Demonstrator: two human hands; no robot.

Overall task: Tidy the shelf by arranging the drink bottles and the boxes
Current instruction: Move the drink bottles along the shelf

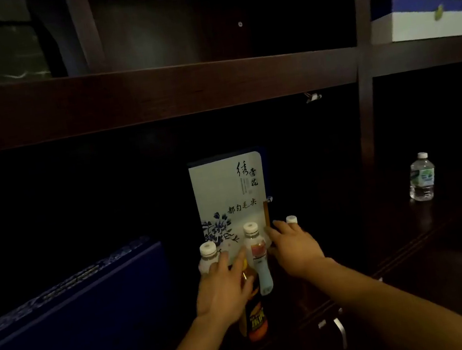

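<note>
The shelf (151,93) is lying in deep shadow, and the compartment where both hands are working is standing mostly open to the left and behind, with dark empty-looking depth that cannot be read clearly. A tall white box (229,202) is standing upright at the back of this compartment, showing a blue flower print and brushed Chinese characters that are too small to read with certainty. A blue box (73,312) is leaning at the left, well apart from the bottles. The left hand (226,289) is wrapping its fingers around the neck of an orange bottle (254,318), whose dark label is carrying yellow lettering too blurred to read. Just behind it a pale bottle (257,257) with a white cap is standing upright, and another white-capped bottle (208,257) is standing just beside the left hand. The right hand (294,244) is lying open, fingers spread, touching the white box's lower right edge; a white cap (291,219) is peeking out behind it. In the right compartment a water bottle (421,177) with a green label is standing alone with room around it. Above it, a white box with a blue lid (425,17) is resting on the upper shelf.
</note>
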